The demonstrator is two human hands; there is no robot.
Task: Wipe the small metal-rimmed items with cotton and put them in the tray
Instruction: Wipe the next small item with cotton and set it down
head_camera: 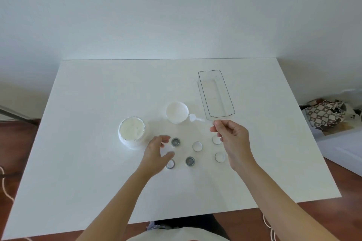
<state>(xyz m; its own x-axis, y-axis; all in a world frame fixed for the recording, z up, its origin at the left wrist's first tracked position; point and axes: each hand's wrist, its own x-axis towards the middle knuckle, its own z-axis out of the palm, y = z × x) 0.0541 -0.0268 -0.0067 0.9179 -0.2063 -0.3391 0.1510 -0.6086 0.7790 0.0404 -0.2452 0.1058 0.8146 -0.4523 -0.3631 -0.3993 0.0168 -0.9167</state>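
**Spoon in right hand, left hand reaching for a ring — wiping not started**

Right hand [231,137], centre-right of frame, fingertips pinched shut on the thin handle of a small white spoon [193,117]. Spoon bowl points left, just beside the white cup [177,112]; can't tell if it touches the cup or the table. No cotton visible in this hand.

Left hand [157,152], lower centre, half open, thumb and fingers curled in a loose claw, holding nothing that shows. It hovers over the left end of the cluster of small round items. One metal-rimmed item [175,142] sits just right of its fingertips, another [170,164] partly under the thumb side, a third [190,161] near centre. Three white discs [197,146] [216,140] [220,157] lie to the right, two partly behind the right hand; can't tell if they are cotton pads or lids.

Left of the left hand, a wide white jar [131,132], open, white contents. Clear tray [215,94] in upper right of the table [88,162], looks empty, just beyond the right hand.

Judgement: setup step, no item wiped or in the tray yet. Next move calls for freeing the right hand of the spoon, closing the left on one rimmed item, and getting cotton. Items are small and low, so a fingertip pinch at the rim.
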